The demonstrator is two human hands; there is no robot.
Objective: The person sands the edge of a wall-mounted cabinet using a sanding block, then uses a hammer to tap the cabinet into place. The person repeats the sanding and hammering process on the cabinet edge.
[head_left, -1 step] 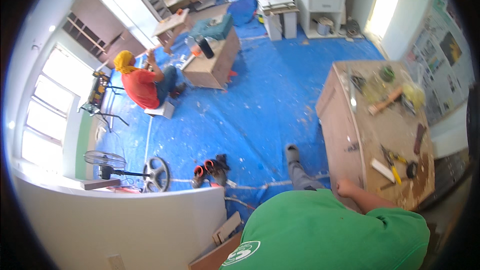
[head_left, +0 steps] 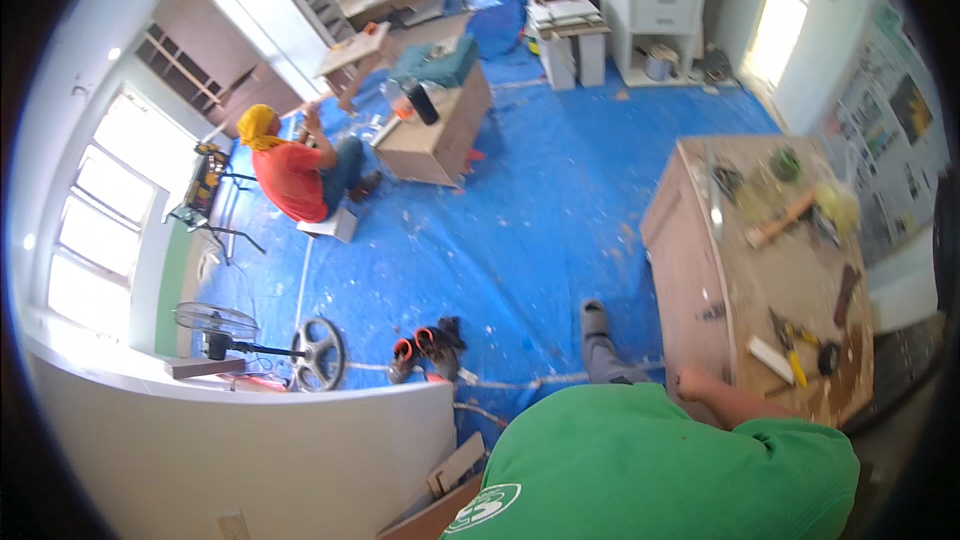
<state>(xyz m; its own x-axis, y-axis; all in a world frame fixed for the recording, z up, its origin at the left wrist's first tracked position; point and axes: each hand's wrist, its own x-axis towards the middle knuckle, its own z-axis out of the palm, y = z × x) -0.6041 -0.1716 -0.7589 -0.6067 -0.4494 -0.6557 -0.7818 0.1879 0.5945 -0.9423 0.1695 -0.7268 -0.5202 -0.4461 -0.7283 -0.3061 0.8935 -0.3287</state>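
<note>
My right hand (head_left: 693, 380) rests in a loose fist beside the low wooden cabinet (head_left: 668, 240), close to its near left corner. Nothing sticks out of its curled fingers. My left hand is out of sight, beyond my green shirt (head_left: 650, 460). On the cabinet top, nearest to my right hand, lie a white block (head_left: 770, 360), yellow-handled pliers (head_left: 790, 350) and a black roll (head_left: 828, 358). Farther back are a wooden-handled brush (head_left: 780, 220), a metal straightedge (head_left: 714, 195) and a crumpled yellowish plastic bag (head_left: 838, 205). My foot in a grey shoe (head_left: 594, 318) stands on the blue sheet.
A person in a red shirt (head_left: 290, 183) sits by a wooden box (head_left: 430, 140) at the far left. A pedestal fan (head_left: 250, 340) lies tipped behind the white half wall (head_left: 260, 440). Dark shoes (head_left: 430, 352) stand on the blue floor sheet (head_left: 520, 260).
The view has shifted slightly, so the room sits a little lower and farther right. My right hand stays beside the cabinet in the same fist.
</note>
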